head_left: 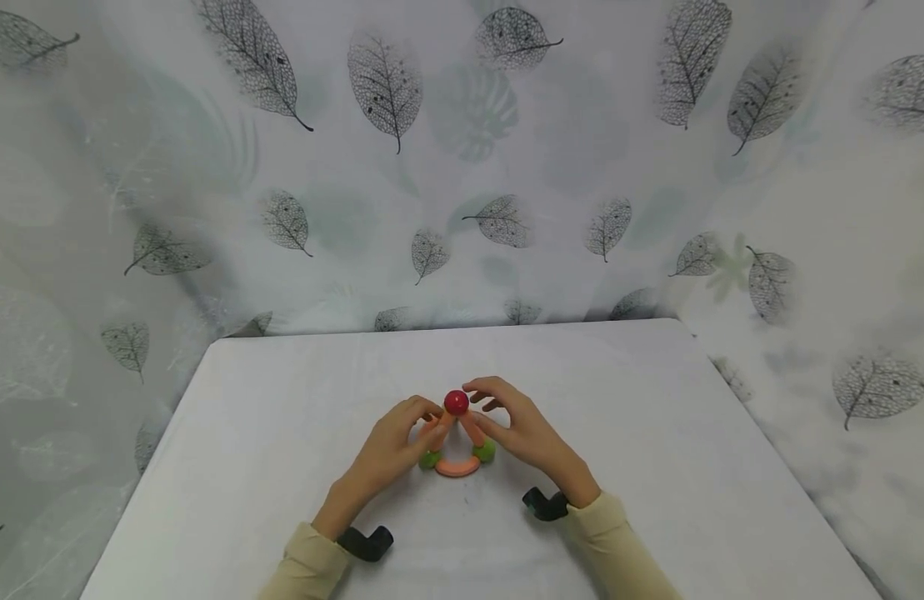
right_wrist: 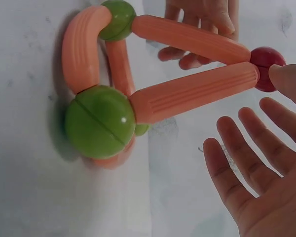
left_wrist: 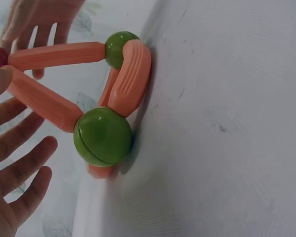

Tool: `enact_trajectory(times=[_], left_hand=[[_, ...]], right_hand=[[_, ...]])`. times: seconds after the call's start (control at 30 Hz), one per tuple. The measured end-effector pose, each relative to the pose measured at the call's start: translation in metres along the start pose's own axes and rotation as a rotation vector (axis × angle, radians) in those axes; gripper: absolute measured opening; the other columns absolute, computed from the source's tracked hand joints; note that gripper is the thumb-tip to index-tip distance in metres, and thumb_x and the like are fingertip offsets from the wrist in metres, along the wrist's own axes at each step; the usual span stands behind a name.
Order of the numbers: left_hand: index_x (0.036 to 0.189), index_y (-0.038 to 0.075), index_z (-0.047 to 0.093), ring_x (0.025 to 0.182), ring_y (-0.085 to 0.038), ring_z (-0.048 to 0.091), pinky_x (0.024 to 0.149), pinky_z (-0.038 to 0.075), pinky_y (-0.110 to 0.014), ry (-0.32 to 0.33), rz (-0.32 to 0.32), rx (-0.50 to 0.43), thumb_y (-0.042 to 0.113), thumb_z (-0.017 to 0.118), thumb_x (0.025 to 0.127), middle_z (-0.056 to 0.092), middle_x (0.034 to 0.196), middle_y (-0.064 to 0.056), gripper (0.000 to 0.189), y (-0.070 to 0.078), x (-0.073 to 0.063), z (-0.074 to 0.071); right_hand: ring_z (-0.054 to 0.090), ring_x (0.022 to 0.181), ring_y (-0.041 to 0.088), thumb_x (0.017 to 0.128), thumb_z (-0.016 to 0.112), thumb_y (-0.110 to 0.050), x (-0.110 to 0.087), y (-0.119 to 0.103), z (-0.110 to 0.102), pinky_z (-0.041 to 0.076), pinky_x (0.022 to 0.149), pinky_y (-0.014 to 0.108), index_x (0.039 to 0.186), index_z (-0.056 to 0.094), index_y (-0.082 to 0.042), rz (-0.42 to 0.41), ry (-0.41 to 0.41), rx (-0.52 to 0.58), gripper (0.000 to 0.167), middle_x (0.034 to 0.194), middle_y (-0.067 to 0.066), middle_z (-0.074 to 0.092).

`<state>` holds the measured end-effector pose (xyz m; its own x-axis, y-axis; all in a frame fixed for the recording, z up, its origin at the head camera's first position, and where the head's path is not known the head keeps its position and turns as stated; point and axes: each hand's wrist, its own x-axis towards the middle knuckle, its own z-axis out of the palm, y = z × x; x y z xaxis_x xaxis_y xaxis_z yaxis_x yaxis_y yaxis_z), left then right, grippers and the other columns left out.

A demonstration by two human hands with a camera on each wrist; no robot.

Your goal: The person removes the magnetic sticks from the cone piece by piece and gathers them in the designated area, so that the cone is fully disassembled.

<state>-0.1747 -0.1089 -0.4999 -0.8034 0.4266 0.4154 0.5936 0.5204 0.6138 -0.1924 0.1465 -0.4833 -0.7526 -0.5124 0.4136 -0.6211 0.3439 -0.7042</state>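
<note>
A small frame of orange rods and balls stands upright on the table. Its red ball [head_left: 457, 402] is at the top, where straight orange rods [right_wrist: 197, 94] meet. Below, green balls [right_wrist: 101, 121] join curved orange rods [head_left: 457, 468] lying on the tabletop. My left hand [head_left: 392, 446] is at the left side, fingers spread; its thumb overlaps a rod's upper end in the left wrist view, and contact is unclear. On the other side, my right hand [head_left: 532, 433] has its fingers extended, with the thumb at the red ball in the right wrist view.
The white table [head_left: 619, 383] spreads around the frame. Leaf-printed sheeting [head_left: 551, 150] hangs behind it and along both sides. A dark curved piece sits at each wrist, the left one [head_left: 367, 544] and the right one [head_left: 544, 504].
</note>
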Motion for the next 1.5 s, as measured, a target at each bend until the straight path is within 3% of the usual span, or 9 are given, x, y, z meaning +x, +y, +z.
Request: enact_trajectory(times=[0.17, 0.27, 0.5, 0.93, 1.13, 1.3, 1.5], left_hand=[[0.122, 0.02, 0.069, 0.1, -0.008, 0.067, 0.089, 0.059, -0.038, -0.028, -0.081, -0.106, 0.034, 0.067, 0.103, 0.071, 0.105, 0.012, 0.024, -0.003, -0.001, 0.006], [0.124, 0.021, 0.069, 0.101, -0.004, 0.066, 0.09, 0.059, -0.033, -0.04, -0.113, -0.163, 0.033, 0.066, 0.104, 0.072, 0.108, 0.011, 0.024, -0.005, -0.002, 0.008], [0.131, 0.02, 0.066, 0.101, -0.007, 0.067, 0.087, 0.058, -0.028, -0.046, -0.088, -0.258, 0.018, 0.066, 0.103, 0.075, 0.113, -0.002, 0.028, -0.006, -0.005, 0.015], [0.131, 0.02, 0.065, 0.099, -0.006, 0.067, 0.083, 0.058, -0.028, -0.046, -0.104, -0.28, 0.026, 0.062, 0.106, 0.077, 0.113, -0.007, 0.026, 0.001, -0.007, 0.016], [0.131, 0.019, 0.066, 0.096, -0.006, 0.068, 0.081, 0.058, -0.027, -0.028, -0.086, -0.264, 0.025, 0.063, 0.106, 0.078, 0.109, -0.004, 0.026, 0.002, -0.006, 0.016], [0.131, 0.017, 0.067, 0.095, -0.008, 0.069, 0.079, 0.058, -0.027, -0.013, -0.077, -0.271, 0.023, 0.063, 0.105, 0.078, 0.107, -0.004, 0.026, 0.002, -0.006, 0.016], [0.132, 0.02, 0.067, 0.097, -0.005, 0.07, 0.079, 0.059, -0.027, -0.016, -0.093, -0.268, 0.025, 0.063, 0.106, 0.077, 0.108, 0.005, 0.027, 0.003, -0.006, 0.017]], right_hand=[[0.065, 0.12, 0.02, 0.1, 0.071, -0.014, 0.008, 0.0, 0.004, 0.06, 0.095, 0.038, 0.143, 0.056, -0.011, -0.037, -0.006, 0.02, 0.046, 0.135, 0.003, 0.065], [0.064, 0.121, 0.019, 0.1, 0.071, -0.013, 0.01, -0.001, 0.007, 0.059, 0.095, 0.037, 0.142, 0.056, -0.007, -0.05, -0.012, 0.022, 0.046, 0.134, 0.005, 0.065], [0.063, 0.119, 0.019, 0.099, 0.071, -0.011, 0.01, -0.009, 0.01, 0.059, 0.095, 0.037, 0.142, 0.055, -0.004, -0.085, -0.004, -0.006, 0.046, 0.133, 0.006, 0.065], [0.063, 0.121, 0.018, 0.095, 0.075, -0.004, 0.008, -0.018, 0.016, 0.058, 0.099, 0.04, 0.142, 0.056, -0.006, -0.134, 0.044, -0.146, 0.051, 0.134, 0.006, 0.065], [0.062, 0.125, 0.015, 0.097, 0.073, -0.007, 0.008, -0.023, 0.018, 0.055, 0.105, 0.034, 0.14, 0.06, -0.011, -0.104, 0.062, -0.183, 0.044, 0.134, 0.0, 0.064], [0.064, 0.122, 0.017, 0.095, 0.075, -0.004, 0.008, -0.025, 0.02, 0.057, 0.102, 0.033, 0.135, 0.063, -0.01, -0.124, 0.101, -0.209, 0.043, 0.132, 0.002, 0.065], [0.066, 0.121, 0.017, 0.092, 0.078, -0.002, 0.008, -0.027, 0.019, 0.058, 0.099, 0.032, 0.133, 0.065, -0.01, -0.133, 0.119, -0.214, 0.044, 0.131, 0.001, 0.067]])
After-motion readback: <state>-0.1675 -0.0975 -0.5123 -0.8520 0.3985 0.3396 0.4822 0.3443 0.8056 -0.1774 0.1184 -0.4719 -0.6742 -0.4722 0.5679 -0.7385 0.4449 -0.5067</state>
